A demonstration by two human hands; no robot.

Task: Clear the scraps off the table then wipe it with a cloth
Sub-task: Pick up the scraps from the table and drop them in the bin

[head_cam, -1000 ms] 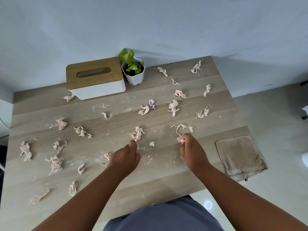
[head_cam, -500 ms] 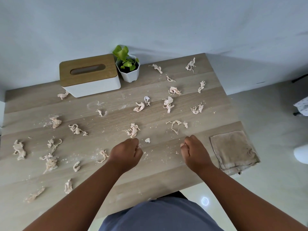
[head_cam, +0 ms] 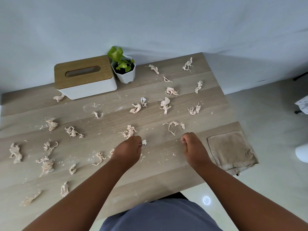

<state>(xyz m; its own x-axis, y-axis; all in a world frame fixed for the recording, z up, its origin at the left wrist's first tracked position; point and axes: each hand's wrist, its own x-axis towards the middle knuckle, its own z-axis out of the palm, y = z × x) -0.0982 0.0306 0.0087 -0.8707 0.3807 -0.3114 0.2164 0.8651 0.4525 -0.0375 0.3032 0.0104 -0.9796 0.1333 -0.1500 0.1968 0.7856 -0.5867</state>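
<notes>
Scraps (head_cam: 130, 131) lie scattered over nearly the whole wooden counter (head_cam: 158, 170), pale pinkish shreds with fine crumbs between them, thickest toward the left of the frame and across the upper right. My left hand (head_cam: 127, 151) sits near the middle of the frame with its fingers curled under; its fingertips (head_cam: 139, 142) are just beside a small white bit (head_cam: 144, 142), and whether they already pinch something I cannot tell. A clump of shreds lies right above that hand, and a thin strand (head_cam: 99, 158) lies to its left. My right hand (head_cam: 193, 148) hovers to the right of centre, fingers loosely curled inward, with nothing visible in its grip. A long stringy scrap (head_cam: 174, 126) lies just above it.

The cloth (head_cam: 231, 151), brownish and folded flat, lies at the right edge of the counter, just beside my right hand and apart from it. In the upper left of the frame a tissue box (head_cam: 85, 77) with a wooden lid stands against the wall, and a small potted plant (head_cam: 124, 68) in a white pot stands touching or nearly touching its right side.
</notes>
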